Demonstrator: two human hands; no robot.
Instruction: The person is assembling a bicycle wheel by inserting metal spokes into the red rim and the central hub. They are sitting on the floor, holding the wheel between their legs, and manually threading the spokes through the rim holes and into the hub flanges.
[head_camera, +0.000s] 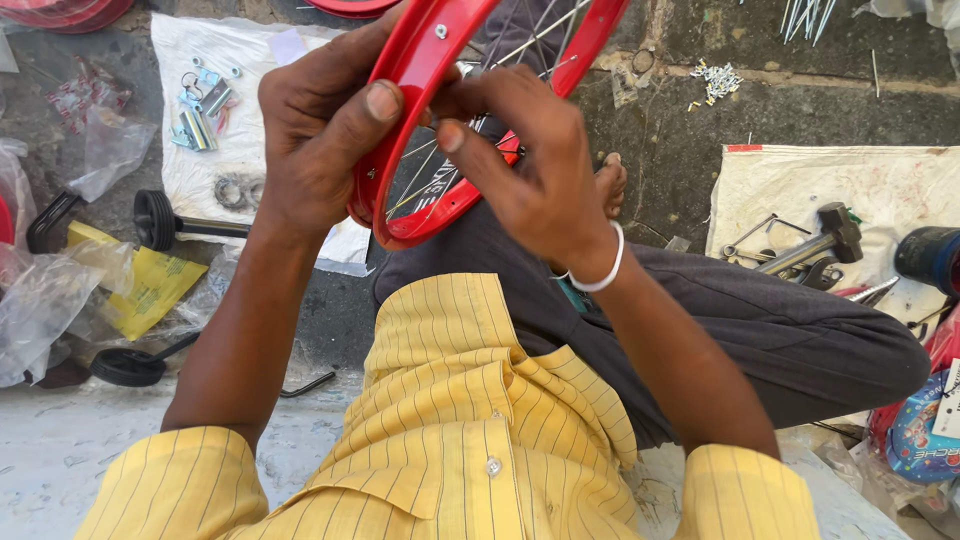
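Now we hold the red bicycle wheel rim between both hands, over our lap. Our left hand wraps its outer edge, fingers curled shut on it, thumb pressed flat on the rim's face. Our right hand closes on the inner edge, fingertips pinching among the spokes. Well right of those fingers a hammer lies on cloth; left, a small black wheel sits beside a white sheet.
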